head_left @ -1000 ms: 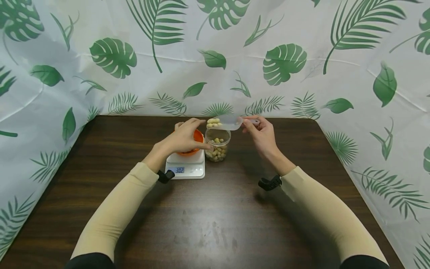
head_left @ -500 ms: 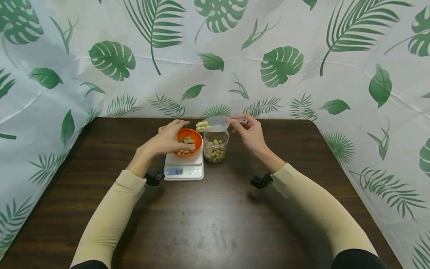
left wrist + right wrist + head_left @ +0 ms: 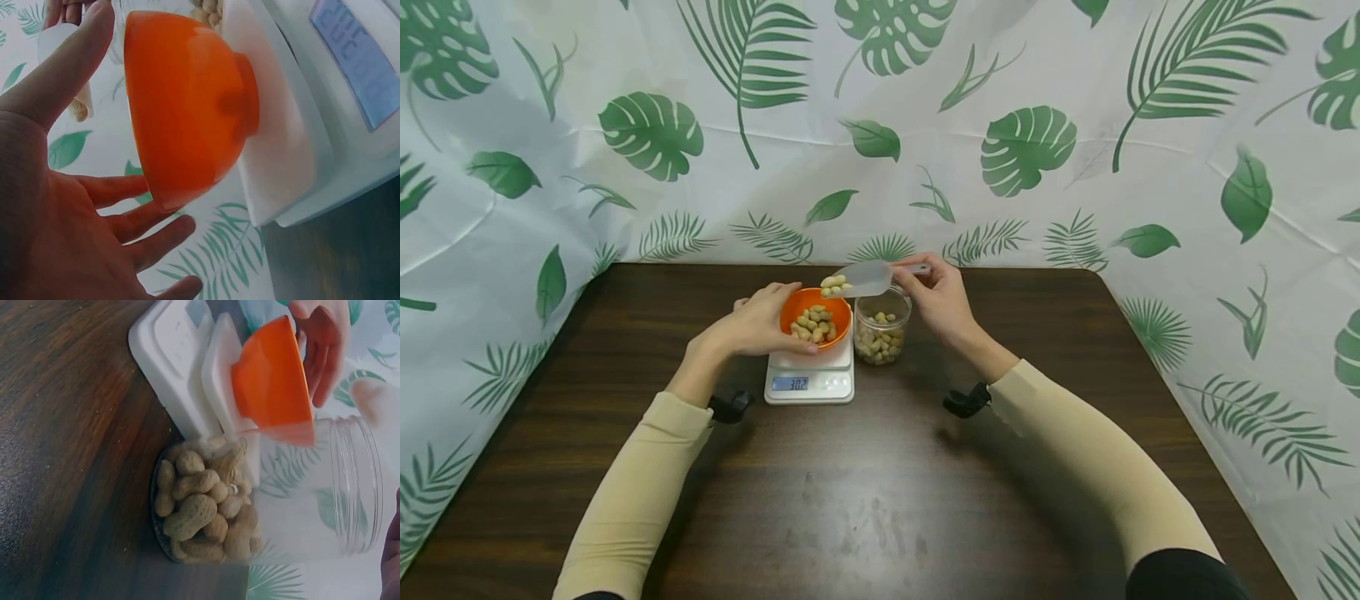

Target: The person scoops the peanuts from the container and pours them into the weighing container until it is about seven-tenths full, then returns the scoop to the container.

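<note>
An orange bowl (image 3: 796, 303) with peanuts (image 3: 814, 323) in it stands on a white kitchen scale (image 3: 831, 383). Around the bowl's left side lies my left hand (image 3: 747, 325), thumb in front and fingers spread behind. In the left wrist view the fingers (image 3: 156, 244) look loosely extended beside the bowl; whether they touch it I cannot tell. My right hand (image 3: 942, 302) pinches the handle of a translucent scoop (image 3: 871, 278). Several peanuts lie at the scoop's tip, above the bowl's far right rim. Below the scoop is a clear jar (image 3: 300, 506), partly filled with peanuts (image 3: 200, 506).
The jar stands close against the scale's right side. The scale's display (image 3: 791, 383) reads 30.2. Behind the dark wooden table (image 3: 880, 483) hangs a leaf-patterned white cloth (image 3: 940, 150).
My right hand has carried the scoop leftward from over the jar to the bowl's rim. My left hand has drawn back left, uncovering the bowl and its peanuts.
</note>
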